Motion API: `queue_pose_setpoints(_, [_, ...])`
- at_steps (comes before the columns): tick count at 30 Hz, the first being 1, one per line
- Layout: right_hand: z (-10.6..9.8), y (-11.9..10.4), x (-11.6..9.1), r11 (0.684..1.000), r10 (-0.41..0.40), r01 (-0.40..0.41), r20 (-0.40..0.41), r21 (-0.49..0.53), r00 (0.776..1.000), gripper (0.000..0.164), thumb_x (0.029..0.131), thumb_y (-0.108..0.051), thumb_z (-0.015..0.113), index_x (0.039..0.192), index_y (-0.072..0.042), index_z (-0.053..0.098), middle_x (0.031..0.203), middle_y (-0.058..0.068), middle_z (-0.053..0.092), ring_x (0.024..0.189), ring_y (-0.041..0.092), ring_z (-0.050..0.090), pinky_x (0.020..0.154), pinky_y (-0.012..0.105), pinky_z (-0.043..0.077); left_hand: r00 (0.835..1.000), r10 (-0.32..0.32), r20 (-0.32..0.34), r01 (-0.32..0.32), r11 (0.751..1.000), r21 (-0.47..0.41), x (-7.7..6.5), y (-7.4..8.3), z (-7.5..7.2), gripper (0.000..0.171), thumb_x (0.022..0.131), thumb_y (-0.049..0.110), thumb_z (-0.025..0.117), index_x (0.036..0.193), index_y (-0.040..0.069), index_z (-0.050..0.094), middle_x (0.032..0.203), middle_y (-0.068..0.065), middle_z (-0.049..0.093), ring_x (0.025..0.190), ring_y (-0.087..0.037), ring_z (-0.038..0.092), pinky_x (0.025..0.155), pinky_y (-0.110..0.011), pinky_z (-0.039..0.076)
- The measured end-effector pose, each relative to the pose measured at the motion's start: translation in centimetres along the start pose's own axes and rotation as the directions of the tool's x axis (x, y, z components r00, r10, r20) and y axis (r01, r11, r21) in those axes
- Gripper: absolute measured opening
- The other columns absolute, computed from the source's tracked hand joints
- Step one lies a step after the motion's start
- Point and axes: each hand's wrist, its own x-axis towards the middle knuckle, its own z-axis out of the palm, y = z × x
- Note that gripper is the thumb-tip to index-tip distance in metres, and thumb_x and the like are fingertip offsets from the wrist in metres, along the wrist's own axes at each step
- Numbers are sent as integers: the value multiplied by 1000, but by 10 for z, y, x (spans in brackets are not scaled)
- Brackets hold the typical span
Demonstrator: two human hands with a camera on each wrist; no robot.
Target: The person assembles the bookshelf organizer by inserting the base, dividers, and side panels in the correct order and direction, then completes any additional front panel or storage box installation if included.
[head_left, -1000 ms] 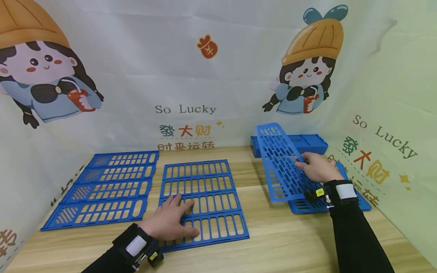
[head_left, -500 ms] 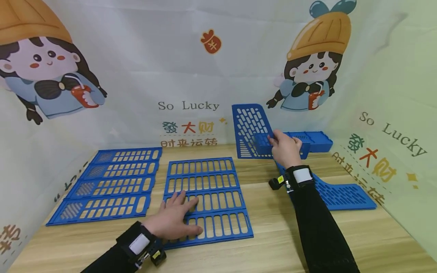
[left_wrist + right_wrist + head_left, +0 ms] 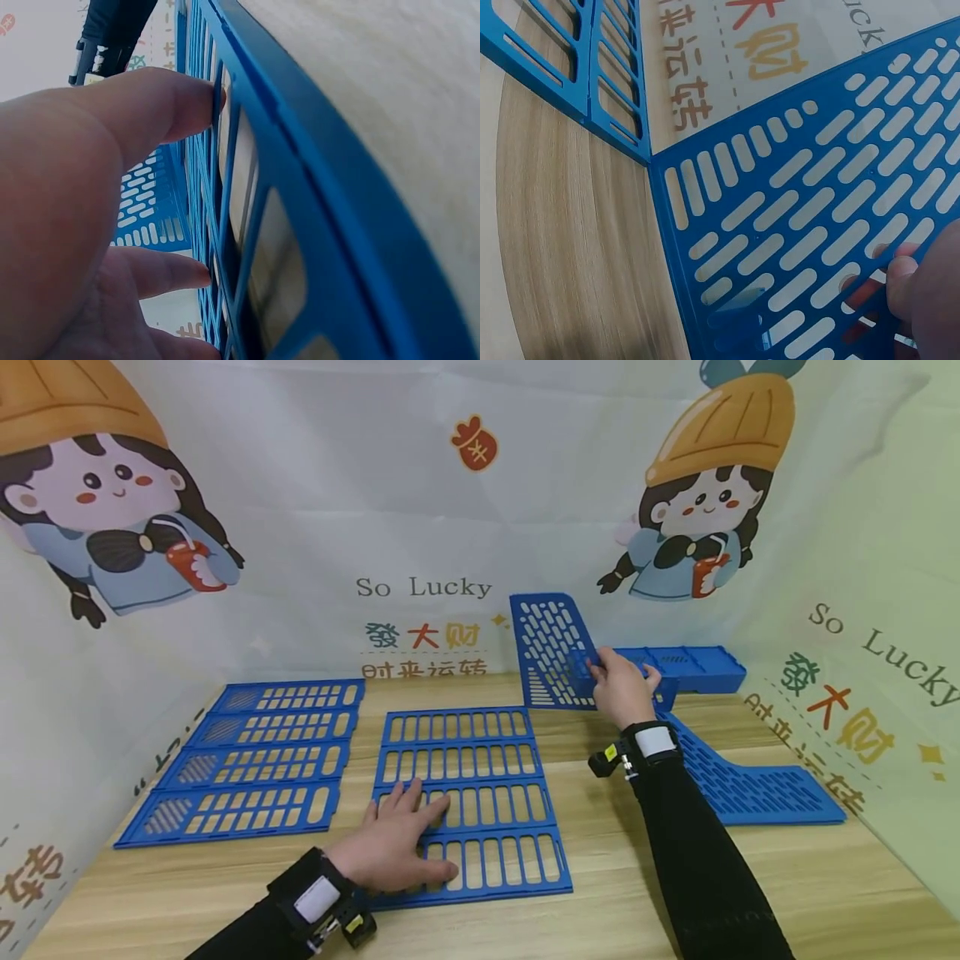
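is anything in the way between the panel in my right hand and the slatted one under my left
Nothing visible; in the right wrist view, the held panel and slatted panel meet, or nearly meet, at their corners.

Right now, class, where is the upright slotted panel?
In the head view, the panel is right of centre, held by the right hand, near the far right corner of the grid under the left hand.

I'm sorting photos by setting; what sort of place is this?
Probably a small screened-off tabletop workspace: printed sheeting hangs behind and on both sides of a wood-grain table, where blue slotted panels lie in rows.
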Motion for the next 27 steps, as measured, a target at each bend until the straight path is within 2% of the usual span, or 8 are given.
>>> queue_pose_setpoints(4, [-2,1,0,1000,20,-20,27,-10,999,18,117,-9,49,122,-5,65,126,20,77,123,45,68,130,73,7,1000,27,11,-27,1000,2,-3,5,-3,100,92,72,76,172,22,41,181,-30,16,167,-58,7,123,-91,5])
queue_pose_setpoints(7, [-3,4,0,997,35,-32,54,-71,998,23,117,-9,45,131,-3,62,129,23,73,130,49,64,132,75,3,999,36,17,-36,999,7,-6,9,-7,99,93,69,77,171,20,42,181,-31,18,167,-60,9,123,-91,7])
queue_pose_setpoints(10, [-5,8,-1,989,41,-28,94,-142,995,30,112,-4,48,140,-1,59,128,25,71,134,52,58,131,79,0,999,46,10,-46,999,16,-7,9,-11,98,92,66,79,170,18,44,179,-32,21,164,-63,14,122,-91,10])
queue_pose_setpoints(13, [-6,11,-2,986,53,-29,147,-163,988,44,106,3,51,149,-1,56,131,24,70,138,52,56,131,79,-1,999,32,-7,-33,999,-5,-7,6,-16,101,90,66,82,170,18,44,178,-34,24,163,-64,17,123,-89,14])
queue_pose_setpoints(17, [-9,12,1,990,62,-33,212,-137,975,54,104,6,49,158,-2,51,140,25,69,141,50,56,131,79,0,999,-27,-28,26,999,-35,-5,-4,-23,112,83,76,83,172,23,40,180,-34,15,166,-63,5,128,-85,11])
queue_pose_setpoints(20, [-12,11,6,994,41,-16,249,-104,968,49,104,6,45,151,-2,54,140,24,71,137,48,60,130,79,0,999,-46,-21,46,998,-36,-2,-15,-24,117,79,78,86,172,25,40,181,-32,9,165,-64,-5,127,-85,8])
queue_pose_setpoints(24, [-14,11,14,998,7,13,273,-69,962,41,104,7,41,140,-3,58,137,22,75,132,47,64,131,77,-2,1000,-25,-3,25,999,-42,3,-24,-21,114,78,72,89,172,27,41,181,-33,8,163,-66,-8,121,-92,12])
queue_pose_setpoints(27, [-14,11,20,998,-10,27,277,-57,961,43,104,8,39,140,-5,59,140,21,74,135,46,64,132,76,-4,1000,-22,6,23,999,-47,4,-27,-20,112,80,69,88,172,29,39,182,-32,5,164,-65,-10,118,-93,15])
